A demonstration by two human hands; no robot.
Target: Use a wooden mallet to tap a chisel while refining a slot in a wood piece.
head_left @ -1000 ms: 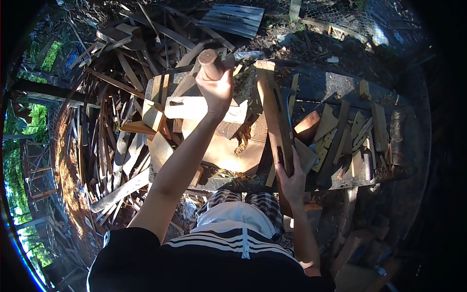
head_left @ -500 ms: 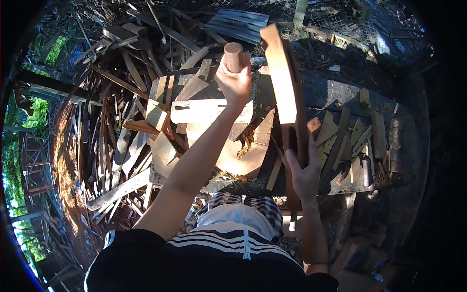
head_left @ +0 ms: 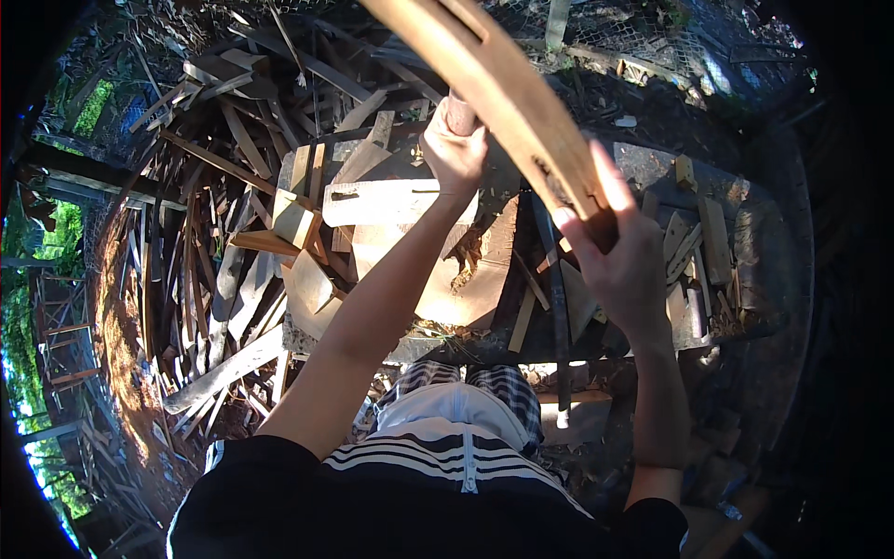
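"Where is the curved wooden beam [head_left: 520, 104]?"

"Raised, slanting past the far right corner of the pale slotted board [head_left: 386, 207]. Its far end runs out of view; one slot shows toward that end, another toward the near one."

"What holds it?"

"The right hand [head_left: 629, 268], off to the right of the board, grips the beam's near end, thumb on one side and fingers on the other."

"And the left hand [head_left: 453, 158]?"

"Closed around a round wooden handle [head_left: 460, 114], just beyond the board near its right end. (The beam hides the handle's top, so I cannot tell whether the two touch.)"

"What lies about?"

"A scrap wood pile [head_left: 209, 233] left of the board, small offcuts [head_left: 713, 240] well to its right on the dark bench [head_left: 652, 170], and a narrow dark bar [head_left: 562, 335] on its near right side, jutting past the bench edge."
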